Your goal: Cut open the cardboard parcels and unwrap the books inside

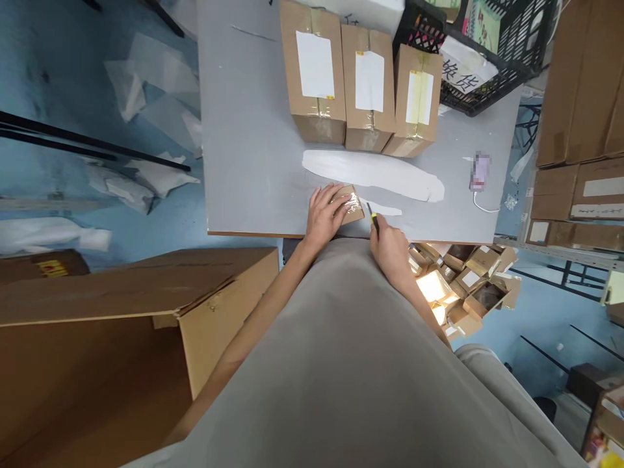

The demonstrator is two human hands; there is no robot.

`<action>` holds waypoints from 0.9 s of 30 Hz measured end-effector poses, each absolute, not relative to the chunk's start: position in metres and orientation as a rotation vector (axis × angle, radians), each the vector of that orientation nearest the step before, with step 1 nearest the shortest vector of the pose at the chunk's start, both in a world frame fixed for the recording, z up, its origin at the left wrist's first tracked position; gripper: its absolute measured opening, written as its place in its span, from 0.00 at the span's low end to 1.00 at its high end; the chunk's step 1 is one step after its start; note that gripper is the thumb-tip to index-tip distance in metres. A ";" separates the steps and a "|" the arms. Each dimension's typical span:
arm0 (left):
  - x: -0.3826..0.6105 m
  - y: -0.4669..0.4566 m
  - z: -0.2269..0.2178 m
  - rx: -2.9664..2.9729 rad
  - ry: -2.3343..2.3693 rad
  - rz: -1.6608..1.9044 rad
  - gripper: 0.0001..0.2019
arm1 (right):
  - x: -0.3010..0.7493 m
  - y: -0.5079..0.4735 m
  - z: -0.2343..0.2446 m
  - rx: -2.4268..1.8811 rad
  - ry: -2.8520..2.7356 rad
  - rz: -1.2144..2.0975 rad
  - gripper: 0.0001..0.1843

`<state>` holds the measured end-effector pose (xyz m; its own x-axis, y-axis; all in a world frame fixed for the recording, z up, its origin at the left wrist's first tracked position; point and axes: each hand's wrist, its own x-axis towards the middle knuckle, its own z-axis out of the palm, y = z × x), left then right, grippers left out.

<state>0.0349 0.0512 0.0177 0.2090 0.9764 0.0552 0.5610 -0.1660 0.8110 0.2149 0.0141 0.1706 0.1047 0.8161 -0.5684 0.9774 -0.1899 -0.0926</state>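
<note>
My left hand (322, 214) holds a small cardboard box (355, 209) at the table's front edge, fingers lying over its top and left side. Shiny clear tape covers part of that box. Just to its right, my right hand (390, 248) is closed around a yellow and black utility knife (374, 220). The knife's tip points up and away from me, close to the box but apart from it. A long white paper piece (373, 174) lies flat behind both hands, with a narrower white strip (385, 207) beside the knife.
Three taped cartons (368, 91) with white labels stand at the back of the grey table (248, 130). A black plastic crate (480, 91) is at back right. A large open carton (229, 312) stands at my left; small boxes (468, 279) are heaped below the table's right side.
</note>
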 end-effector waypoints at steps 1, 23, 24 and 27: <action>0.028 0.049 0.018 1.820 1.439 0.796 0.20 | 0.223 0.017 0.164 2.147 1.800 -0.767 0.22; -0.001 0.002 -0.035 1.119 1.469 0.962 0.44 | 0.286 0.081 0.075 2.392 1.685 -1.549 0.19; 0.004 0.005 -0.042 1.098 1.441 0.947 0.45 | 0.289 0.082 0.078 2.344 1.729 -1.453 0.20; 0.010 0.010 -0.054 1.136 1.413 0.892 0.50 | 0.288 0.084 0.092 2.171 1.956 -1.046 0.21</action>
